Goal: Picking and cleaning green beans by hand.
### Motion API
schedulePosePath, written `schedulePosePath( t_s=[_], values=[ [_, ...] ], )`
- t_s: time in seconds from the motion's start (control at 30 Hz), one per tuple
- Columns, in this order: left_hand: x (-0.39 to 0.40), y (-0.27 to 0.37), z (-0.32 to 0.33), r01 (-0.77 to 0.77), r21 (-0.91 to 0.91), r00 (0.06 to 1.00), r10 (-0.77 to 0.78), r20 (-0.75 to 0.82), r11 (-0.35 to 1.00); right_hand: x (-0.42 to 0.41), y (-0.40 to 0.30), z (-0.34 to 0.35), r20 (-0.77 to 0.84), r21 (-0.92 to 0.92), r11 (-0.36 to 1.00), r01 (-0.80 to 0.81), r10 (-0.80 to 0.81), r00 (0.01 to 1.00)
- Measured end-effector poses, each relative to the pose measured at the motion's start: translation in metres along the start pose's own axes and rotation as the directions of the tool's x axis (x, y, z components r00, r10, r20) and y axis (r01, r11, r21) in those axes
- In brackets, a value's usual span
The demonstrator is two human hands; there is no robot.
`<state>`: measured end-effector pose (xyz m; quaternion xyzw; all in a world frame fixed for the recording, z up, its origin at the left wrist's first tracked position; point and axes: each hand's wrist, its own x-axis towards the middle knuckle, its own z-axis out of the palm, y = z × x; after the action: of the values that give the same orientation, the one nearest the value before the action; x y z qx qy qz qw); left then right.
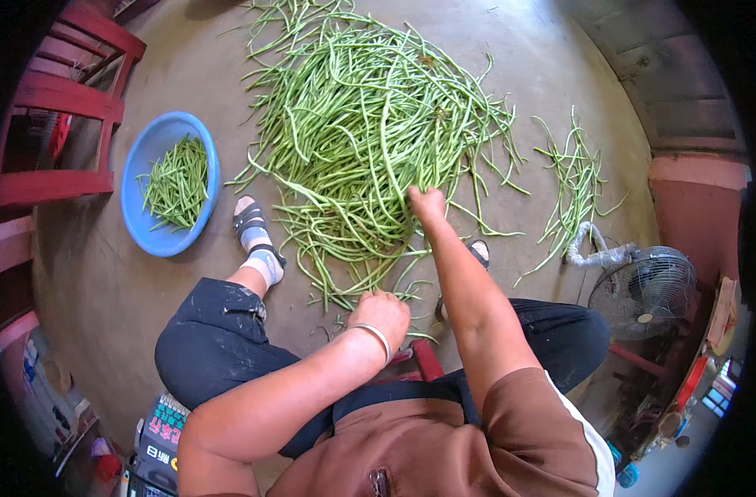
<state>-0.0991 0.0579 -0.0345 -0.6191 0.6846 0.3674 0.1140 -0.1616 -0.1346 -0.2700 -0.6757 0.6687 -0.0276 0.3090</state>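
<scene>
A large heap of long green beans (pixel 365 136) covers the floor before me. My right hand (pixel 426 202) reaches to the heap's near right side, its fingers closed around the end of one or more long beans. My left hand (pixel 381 314), with a silver bangle at the wrist, is curled close to my body at the heap's near edge. Its fingers are hidden beneath it, so what it holds cannot be told. To the left, a blue plastic basin (pixel 131 199) contains shorter bean pieces (pixel 182 183).
A small separate bunch of long beans (pixel 570 180) lies to the right, near a metal-caged fan (pixel 645 295). Red wooden furniture (pixel 55 186) stands at the left. My sandalled foot (pixel 257 239) is between the basin and the heap. A red stool (pixel 426 360) shows beneath me.
</scene>
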Motion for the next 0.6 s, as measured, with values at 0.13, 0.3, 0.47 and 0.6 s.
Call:
schedulePosePath(
  t_s=[0.13, 0.3, 0.47, 0.6],
  values=[
    [-0.007, -0.004, -0.004, 0.004, -0.058, 1.000, -0.003, 0.007, 0.998, 0.012, -0.055, -0.036, -0.124, 0.433, 0.867, 0.246, -0.212, 0.969],
    [-0.006, -0.016, -0.010, 0.091, -0.034, 0.994, -0.093, -0.063, 0.995, -0.007, -0.142, -0.137, -0.309, 0.659, 0.537, 0.527, -0.445, 0.840],
    [0.000, -0.017, -0.027, 0.083, -0.059, 0.990, -0.089, -0.108, 0.995, -0.026, -0.148, -0.202, -0.229, 0.768, 0.473, 0.433, -0.428, 0.874],
    [0.005, -0.026, -0.064, 0.128, -0.354, 0.788, -0.312, -0.531, 0.926, -0.055, -0.119, -0.233, -0.016, 0.834, 0.512, 0.203, -0.345, 0.938]
  ],
)
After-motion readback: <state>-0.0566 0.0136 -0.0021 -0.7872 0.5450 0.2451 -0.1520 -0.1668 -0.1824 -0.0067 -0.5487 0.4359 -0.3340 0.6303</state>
